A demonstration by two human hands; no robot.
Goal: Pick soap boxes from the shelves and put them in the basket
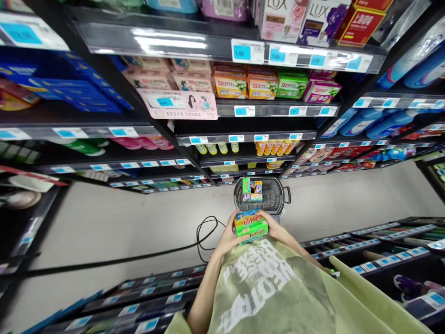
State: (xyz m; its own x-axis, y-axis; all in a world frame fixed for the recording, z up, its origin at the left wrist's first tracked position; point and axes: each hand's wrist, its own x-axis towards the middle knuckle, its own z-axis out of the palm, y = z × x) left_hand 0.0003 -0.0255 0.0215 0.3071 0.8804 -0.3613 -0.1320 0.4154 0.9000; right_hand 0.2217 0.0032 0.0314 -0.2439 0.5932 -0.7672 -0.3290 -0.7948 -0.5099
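Observation:
I hold a green and yellow soap pack (251, 225) with a blue end close to my chest, using both hands. My left hand (231, 231) grips its left side, fingers wrapped round the edge. On its right side sits my right hand (274, 226), also closed on it. Just beyond the pack, a grey shopping basket (274, 197) stands on the floor with a few colourful packs (252, 190) inside. The shelf ahead carries matching soap packs (260, 86) in yellow, orange, green and purple.
Dark shelving rises in front and on both sides, with blue price tags (244, 110) along the edges. A black cable (205, 232) loops across the pale floor at my left. Lower shelves (365, 250) run close by on my right and left.

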